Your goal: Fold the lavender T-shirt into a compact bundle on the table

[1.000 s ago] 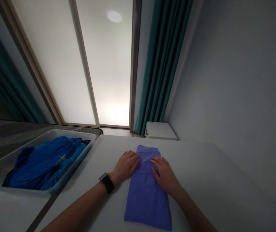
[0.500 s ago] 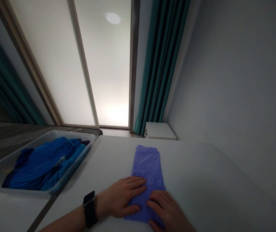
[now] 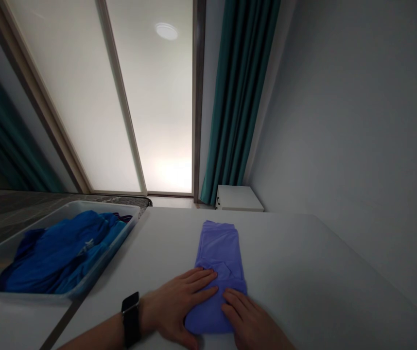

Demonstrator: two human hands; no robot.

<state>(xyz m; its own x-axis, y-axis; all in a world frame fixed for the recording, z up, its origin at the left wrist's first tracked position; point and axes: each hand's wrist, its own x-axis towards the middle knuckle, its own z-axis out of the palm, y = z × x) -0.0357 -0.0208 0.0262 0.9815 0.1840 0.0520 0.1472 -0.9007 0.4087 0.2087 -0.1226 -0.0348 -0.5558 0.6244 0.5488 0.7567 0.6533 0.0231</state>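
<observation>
A purple garment (image 3: 219, 245), folded into a long narrow strip, lies on the white table (image 3: 281, 257). Its near end has rounded corners, and a small overlapping flap shows near its middle. My left hand (image 3: 182, 301) rests on its left side, fingers stretched out over the fabric and thumb beside the near left corner. On that wrist is a black smartwatch (image 3: 131, 318). My right hand (image 3: 250, 318) lies over the right edge of the near part, fingers flat and close together. The right thumb is hidden from view.
On the left stands a translucent plastic bin (image 3: 135, 214) with blue clothes (image 3: 70, 250) in it. Past the table's far edge is a small white cabinet (image 3: 239, 198). A grey wall (image 3: 357, 146) runs along the right. Teal curtains (image 3: 235, 107) hang beside frosted door panels.
The near edge of the garment has become rounded at the corners. My left thumb has moved off the fabric toward me, and my right fingers have straightened. The view has shifted slightly.
</observation>
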